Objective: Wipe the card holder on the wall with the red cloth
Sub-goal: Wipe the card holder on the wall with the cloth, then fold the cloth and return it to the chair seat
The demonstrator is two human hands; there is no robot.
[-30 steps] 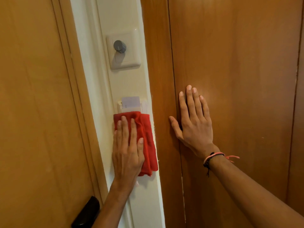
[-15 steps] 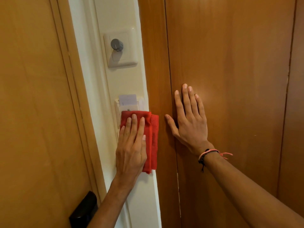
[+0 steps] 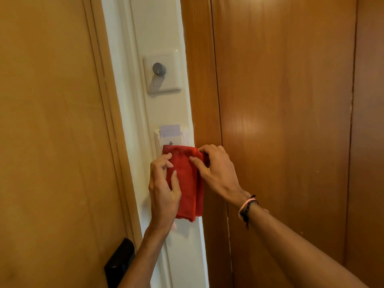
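1. Between two wooden panels we see a narrow white wall [image 3: 164, 28] with a dimmer knob [image 3: 159, 69].
2. Below it, the card holder [image 3: 169, 140] holds a white card [image 3: 170, 130].
3. Our left hand [image 3: 164, 189] and right hand [image 3: 218, 171] both pinch the red cloth [image 3: 188, 183], which covers the holder's lower part.

Warm, even indoor light; a soft glare patch sits on the wooden panel [image 3: 247, 125] at 3 o'clock. The dimmer knob [image 3: 159, 69] casts a faint shadow toward 6 o'clock. Straight edges bow outward; focus mostly sharp
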